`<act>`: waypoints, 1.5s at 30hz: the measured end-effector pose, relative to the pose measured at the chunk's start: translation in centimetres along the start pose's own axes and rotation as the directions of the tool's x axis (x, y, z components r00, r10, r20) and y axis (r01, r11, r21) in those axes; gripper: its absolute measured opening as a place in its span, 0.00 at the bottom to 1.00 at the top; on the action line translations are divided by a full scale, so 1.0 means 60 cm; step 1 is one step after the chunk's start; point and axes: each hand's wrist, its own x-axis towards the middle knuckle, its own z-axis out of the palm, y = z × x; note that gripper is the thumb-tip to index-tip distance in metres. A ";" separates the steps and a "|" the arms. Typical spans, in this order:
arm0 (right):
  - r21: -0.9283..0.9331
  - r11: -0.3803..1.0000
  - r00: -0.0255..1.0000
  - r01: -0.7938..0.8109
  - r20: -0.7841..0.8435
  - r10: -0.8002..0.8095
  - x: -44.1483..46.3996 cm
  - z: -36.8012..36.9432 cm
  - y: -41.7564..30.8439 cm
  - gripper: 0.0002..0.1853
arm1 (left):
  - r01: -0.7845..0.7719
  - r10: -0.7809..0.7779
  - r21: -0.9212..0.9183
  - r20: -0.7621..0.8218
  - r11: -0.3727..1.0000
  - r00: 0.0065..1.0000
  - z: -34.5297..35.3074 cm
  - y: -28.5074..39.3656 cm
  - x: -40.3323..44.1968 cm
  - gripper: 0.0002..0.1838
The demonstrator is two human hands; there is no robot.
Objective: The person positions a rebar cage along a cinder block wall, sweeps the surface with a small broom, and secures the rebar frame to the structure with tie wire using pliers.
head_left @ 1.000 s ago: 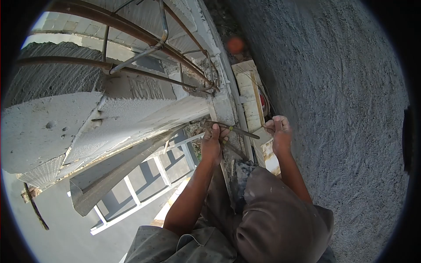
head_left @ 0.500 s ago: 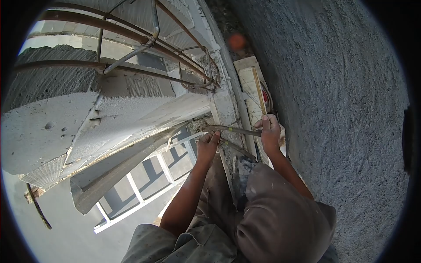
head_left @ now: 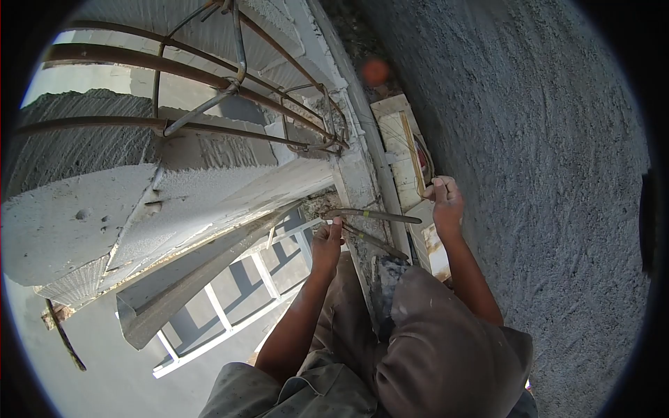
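Long-handled pincers [head_left: 382, 216] lie across the top of the narrow wall, their two handles spread apart toward the right. My left hand [head_left: 327, 247] is closed at their head end, fingertips pressed together there; the jaws are mostly hidden. Up and to the right, my right hand [head_left: 447, 202] pinches the lower end of a thin bundle of wire [head_left: 412, 150]. The bundle bends near my fingers and its strands run up over a pale board. The right hand is apart from the pincers.
A rusty rebar cage [head_left: 209, 83] juts out at upper left over concrete blocks [head_left: 209, 188]. Below left stands a white ladder-like frame [head_left: 223, 310]. A rough grey wall [head_left: 543, 174] rises close on the right. A blurred orange object [head_left: 375, 71] lies farther along the gap.
My right hand has moved right, away from the end of the pincers' upper handle, which now shows in full. The wire bundle now bends at my fingers. My left hand stays at the pincers' head.
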 end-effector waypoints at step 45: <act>-0.488 0.872 0.670 -0.018 0.642 0.373 0.021 -0.162 -0.213 0.11 | 0.175 0.275 -0.735 0.448 0.655 0.851 0.174 0.267 0.032 0.15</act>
